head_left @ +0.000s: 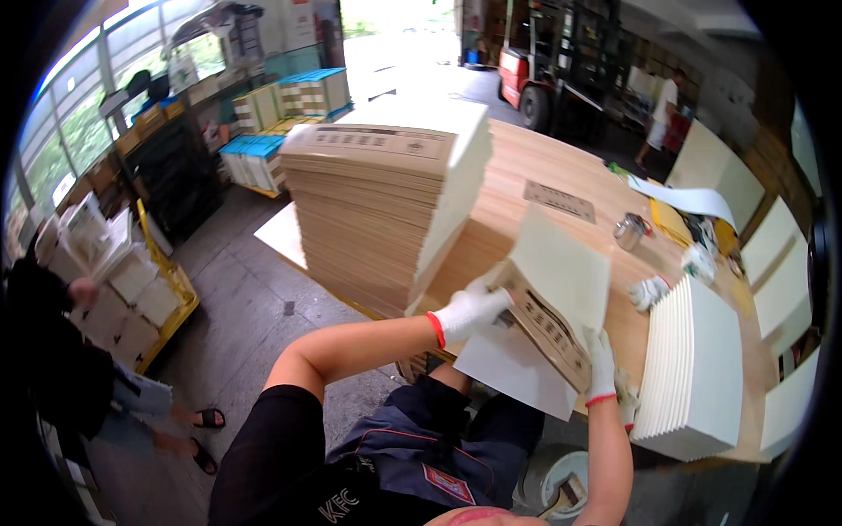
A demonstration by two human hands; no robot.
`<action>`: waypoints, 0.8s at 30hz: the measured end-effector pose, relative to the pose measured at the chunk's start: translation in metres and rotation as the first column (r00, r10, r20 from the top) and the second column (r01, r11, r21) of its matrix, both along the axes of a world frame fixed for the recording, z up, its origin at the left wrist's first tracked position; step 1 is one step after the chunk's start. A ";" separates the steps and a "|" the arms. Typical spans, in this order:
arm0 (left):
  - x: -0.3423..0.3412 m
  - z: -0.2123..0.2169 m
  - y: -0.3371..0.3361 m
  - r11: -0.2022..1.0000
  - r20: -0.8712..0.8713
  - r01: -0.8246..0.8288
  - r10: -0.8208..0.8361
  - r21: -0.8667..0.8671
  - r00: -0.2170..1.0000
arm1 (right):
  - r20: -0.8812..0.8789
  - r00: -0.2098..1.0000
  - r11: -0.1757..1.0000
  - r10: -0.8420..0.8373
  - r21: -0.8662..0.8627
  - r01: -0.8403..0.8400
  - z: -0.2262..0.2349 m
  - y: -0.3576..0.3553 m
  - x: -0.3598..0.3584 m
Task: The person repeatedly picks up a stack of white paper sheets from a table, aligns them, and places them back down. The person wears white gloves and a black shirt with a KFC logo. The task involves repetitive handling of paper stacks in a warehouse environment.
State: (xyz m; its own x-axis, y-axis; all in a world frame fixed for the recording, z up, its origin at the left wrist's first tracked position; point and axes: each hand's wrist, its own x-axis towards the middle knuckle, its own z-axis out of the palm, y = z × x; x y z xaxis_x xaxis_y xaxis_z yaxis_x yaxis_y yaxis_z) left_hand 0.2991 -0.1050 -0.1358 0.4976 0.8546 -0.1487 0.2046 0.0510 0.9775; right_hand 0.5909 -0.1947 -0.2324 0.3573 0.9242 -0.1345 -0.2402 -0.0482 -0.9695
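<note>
Between my hands is a folded cardboard sheet (548, 326), with a brown printed strip in the middle and white panels on both sides. My left hand (474, 314), in a white glove with a red cuff, grips the far left end of the brown strip. My right hand (601, 366), gloved alike, holds the near right edge, its fingers partly hidden. The sheet is tilted over the table's near edge. Left of it stands a tall stack of brown printed sheets (364, 219). To the right is a row of white folded boards (688, 368) packed together.
On the wooden table (517, 162) lie a printed strip (560, 201), a metal cup (629, 231) and a loose white glove (649, 292). A bucket (539, 478) with a brush stands below. One person (70, 351) is at the left, another (662, 114) far right near a red forklift (526, 83).
</note>
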 end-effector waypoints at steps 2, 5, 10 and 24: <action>-0.017 0.040 -0.027 0.993 0.011 0.023 -0.024 0.119 1.000 | 0.015 0.999 0.987 -0.042 0.159 0.039 0.006 -0.004 -0.007; -0.056 0.065 -0.041 0.926 0.184 -0.084 0.016 0.367 0.983 | 0.149 0.976 0.934 -0.156 0.343 0.097 0.076 0.007 -0.053; -0.141 0.131 -0.024 0.741 0.395 -0.333 0.101 0.583 0.913 | 0.104 0.994 0.761 -0.019 0.646 -0.053 0.148 0.071 -0.090; -0.269 0.170 0.090 0.680 -0.441 -0.290 0.684 0.673 0.582 | 0.968 0.239 0.973 0.074 -0.018 -0.230 0.233 0.235 -0.195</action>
